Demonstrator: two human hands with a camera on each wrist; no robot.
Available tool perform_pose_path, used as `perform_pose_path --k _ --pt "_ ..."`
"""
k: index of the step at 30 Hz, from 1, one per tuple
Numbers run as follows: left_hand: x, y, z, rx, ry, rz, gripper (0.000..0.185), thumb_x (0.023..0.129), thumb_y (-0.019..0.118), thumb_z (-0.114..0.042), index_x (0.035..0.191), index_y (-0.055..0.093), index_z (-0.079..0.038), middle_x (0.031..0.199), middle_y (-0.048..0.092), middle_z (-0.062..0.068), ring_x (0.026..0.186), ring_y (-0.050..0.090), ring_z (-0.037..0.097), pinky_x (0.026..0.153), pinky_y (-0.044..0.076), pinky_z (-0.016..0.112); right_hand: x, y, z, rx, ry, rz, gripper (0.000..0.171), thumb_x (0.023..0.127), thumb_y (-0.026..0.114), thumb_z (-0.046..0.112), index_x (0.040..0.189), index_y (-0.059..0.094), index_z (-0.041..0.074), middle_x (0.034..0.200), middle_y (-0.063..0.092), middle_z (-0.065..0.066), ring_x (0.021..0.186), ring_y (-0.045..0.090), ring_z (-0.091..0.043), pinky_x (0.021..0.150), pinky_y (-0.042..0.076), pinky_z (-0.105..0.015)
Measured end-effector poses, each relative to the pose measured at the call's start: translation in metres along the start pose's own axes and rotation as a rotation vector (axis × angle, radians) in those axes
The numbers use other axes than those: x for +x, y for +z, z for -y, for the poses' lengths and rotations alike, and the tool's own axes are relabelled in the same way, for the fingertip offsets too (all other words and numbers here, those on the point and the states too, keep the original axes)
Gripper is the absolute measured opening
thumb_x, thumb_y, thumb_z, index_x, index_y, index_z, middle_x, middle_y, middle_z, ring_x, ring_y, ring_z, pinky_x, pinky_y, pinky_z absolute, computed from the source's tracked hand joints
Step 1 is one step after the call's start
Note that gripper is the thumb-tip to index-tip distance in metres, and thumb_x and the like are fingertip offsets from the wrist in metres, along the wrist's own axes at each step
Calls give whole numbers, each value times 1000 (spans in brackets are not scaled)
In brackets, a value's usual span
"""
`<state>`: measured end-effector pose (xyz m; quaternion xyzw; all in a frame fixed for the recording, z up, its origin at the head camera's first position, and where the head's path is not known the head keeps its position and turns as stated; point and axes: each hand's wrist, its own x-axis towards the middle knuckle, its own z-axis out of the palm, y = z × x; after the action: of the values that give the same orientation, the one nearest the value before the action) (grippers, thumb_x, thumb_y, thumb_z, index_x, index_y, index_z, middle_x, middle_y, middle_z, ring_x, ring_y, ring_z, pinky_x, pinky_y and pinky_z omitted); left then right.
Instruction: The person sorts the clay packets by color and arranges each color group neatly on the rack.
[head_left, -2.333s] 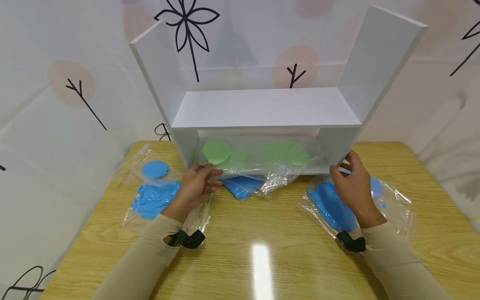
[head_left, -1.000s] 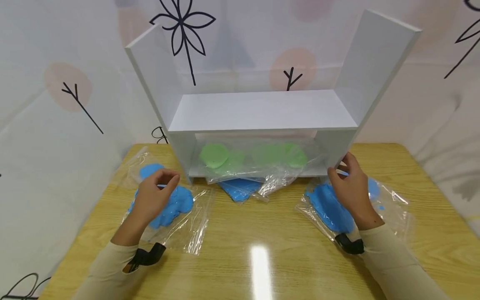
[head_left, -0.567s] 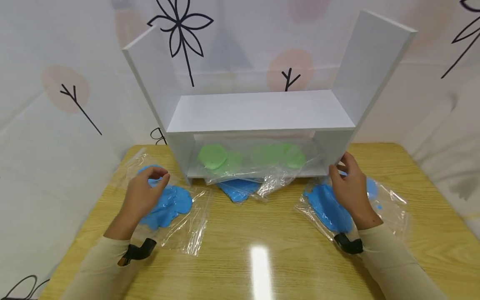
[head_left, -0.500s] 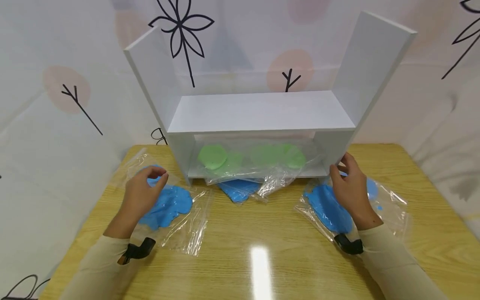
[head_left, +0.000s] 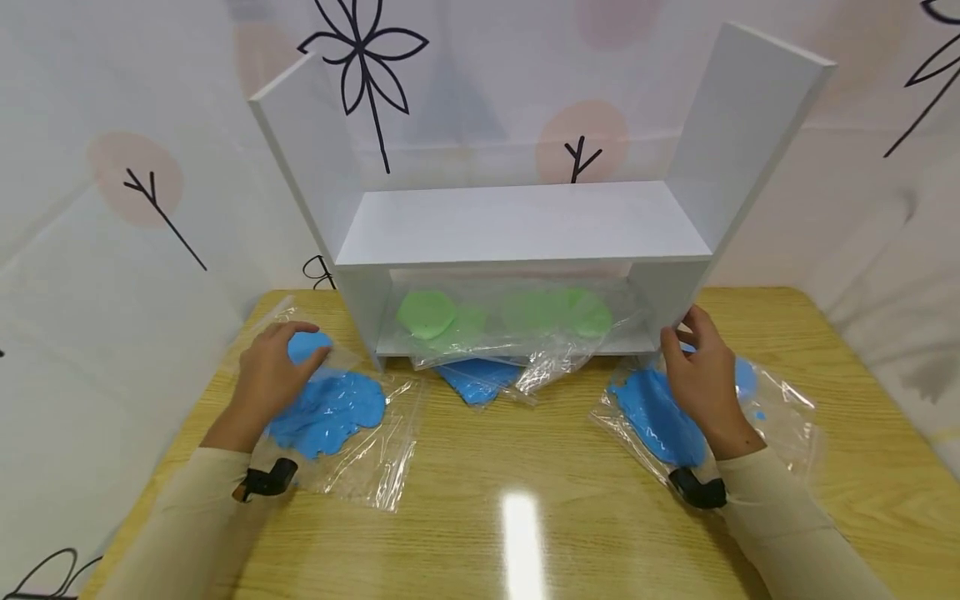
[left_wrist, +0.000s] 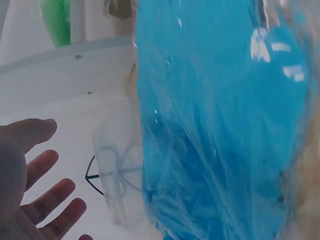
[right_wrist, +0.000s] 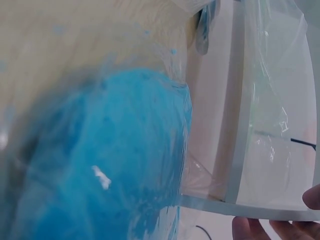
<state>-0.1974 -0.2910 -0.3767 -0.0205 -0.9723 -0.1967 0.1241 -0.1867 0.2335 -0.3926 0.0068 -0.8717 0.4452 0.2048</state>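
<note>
My left hand (head_left: 264, 379) hovers over a clear zip bag with a flattened blue mass (head_left: 333, 412) inside, at the table's left. Its thumb and fingers stand apart, and the left wrist view shows nothing between them. My right hand (head_left: 705, 383) grips the lower right side panel of a white shelf unit (head_left: 525, 223). In the right wrist view, its thumb lies on one side of the panel (right_wrist: 210, 204) and its fingers (right_wrist: 250, 230) on the other. Under that hand lies another bag with a blue mass (head_left: 654, 421).
A clear bag with several green rounds (head_left: 427, 313) lies in the shelf's lower compartment and hangs over its front edge. Beneath that edge a blue bagged piece (head_left: 480, 379) sticks out. The wooden table (head_left: 465, 517) meets a patterned cloth backdrop (head_left: 480, 100).
My left hand has left the bag with the green rounds and moved left above the blue bag, its thumb and fingers now spreading further. My right hand stays on the shelf panel.
</note>
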Motion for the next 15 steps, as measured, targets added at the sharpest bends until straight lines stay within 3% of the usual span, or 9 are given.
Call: perform_pose_path --k 15 --pt "23 3 20 97 -68 105 55 96 66 -33 141 50 -7 148 43 31 131 43 52 97 38 72 0 0 -2 -1 5 4 51 104 46 22 152 39 8 148 50 -21 120 59 -46 75 39 -3"
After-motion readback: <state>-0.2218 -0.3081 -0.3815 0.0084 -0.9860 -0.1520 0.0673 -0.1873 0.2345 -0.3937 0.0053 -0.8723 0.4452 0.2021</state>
